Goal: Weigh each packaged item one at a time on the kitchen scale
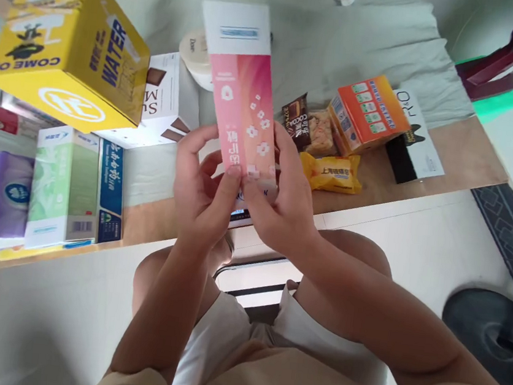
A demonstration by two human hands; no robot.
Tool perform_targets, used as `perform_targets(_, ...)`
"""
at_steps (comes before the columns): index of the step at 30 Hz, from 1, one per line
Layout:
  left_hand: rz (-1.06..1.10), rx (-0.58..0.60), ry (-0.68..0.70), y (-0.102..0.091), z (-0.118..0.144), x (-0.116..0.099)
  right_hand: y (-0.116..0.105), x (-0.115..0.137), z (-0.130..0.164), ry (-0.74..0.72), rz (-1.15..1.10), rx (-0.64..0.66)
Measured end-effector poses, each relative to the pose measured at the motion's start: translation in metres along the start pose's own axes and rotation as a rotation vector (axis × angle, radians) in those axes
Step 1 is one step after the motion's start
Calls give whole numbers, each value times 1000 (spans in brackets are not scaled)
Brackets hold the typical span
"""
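Pale green cloth (370, 45) is covering much of a brown desk (465, 151). Left: yellow box (111, 46) is showing "WATER" and "COME ON"; right of it, a pale tub (195, 54) is reading "Dove". Centre, above the near edge: left hand (206, 180) and right hand (284, 189) are closing round a pink carton's (245, 105) near end, thumbs on its face. Probably light, stiff card, slightly slick, crushable; long edges are offering the best hold. Right: dark packet (296, 121) is reading "COCOA".
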State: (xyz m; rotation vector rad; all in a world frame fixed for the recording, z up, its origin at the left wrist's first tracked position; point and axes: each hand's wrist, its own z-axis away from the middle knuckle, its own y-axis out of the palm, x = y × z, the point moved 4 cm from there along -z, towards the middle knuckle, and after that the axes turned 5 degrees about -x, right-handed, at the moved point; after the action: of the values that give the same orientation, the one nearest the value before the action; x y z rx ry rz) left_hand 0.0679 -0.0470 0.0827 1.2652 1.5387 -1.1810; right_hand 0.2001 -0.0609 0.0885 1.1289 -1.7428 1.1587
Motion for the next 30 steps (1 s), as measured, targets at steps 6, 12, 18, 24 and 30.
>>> perform_targets(6, 105, 135, 155, 35, 8, -17, -91, 4, -17, -98, -191, -295)
perform_targets(12, -151, 321, 187, 82, -10, -22, -205, -33, -31, -250, -39, -657)
perform_targets(18, -234, 410, 96, 159, -91, -25, -227, -95, -38, 111, -22, -634)
perform_targets(24, -440, 547, -83, 211, -135, -9, -229, -130, -43, 343, 77, -611)
perform_targets(30, -189, 604, -10, 205, -142, 3, -224, -138, -44, 350, 87, -570)
